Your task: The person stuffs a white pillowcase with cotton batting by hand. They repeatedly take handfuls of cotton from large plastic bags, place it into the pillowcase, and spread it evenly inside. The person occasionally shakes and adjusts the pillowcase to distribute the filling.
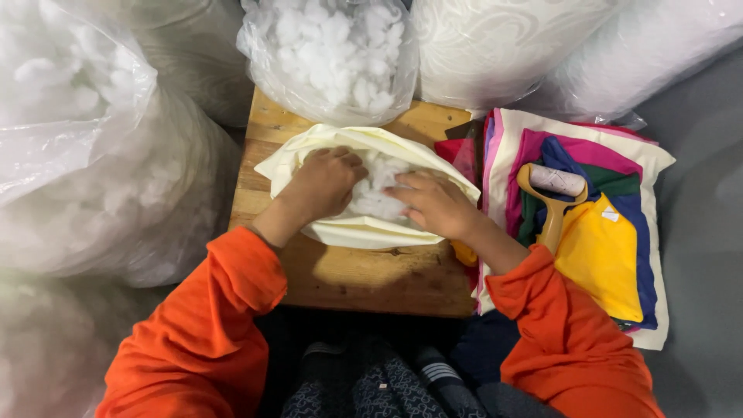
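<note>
Cream fabric cover (364,228) lies crosswise on wooden table (348,271); left hand (325,182) fisted inside, right hand (433,203) pressing white stuffing (379,193).

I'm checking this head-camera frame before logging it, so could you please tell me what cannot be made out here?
- Left hand: fingertips hidden inside the cream cover, among the white stuffing.
- Right hand: its grip is hidden beneath the hand itself.
- Lint roller: handle end hidden by the right forearm.
- Stack of coloured fabric: lower layers covered by the upper ones.
- Clear bag of stuffing: cut off by the top edge.
</note>
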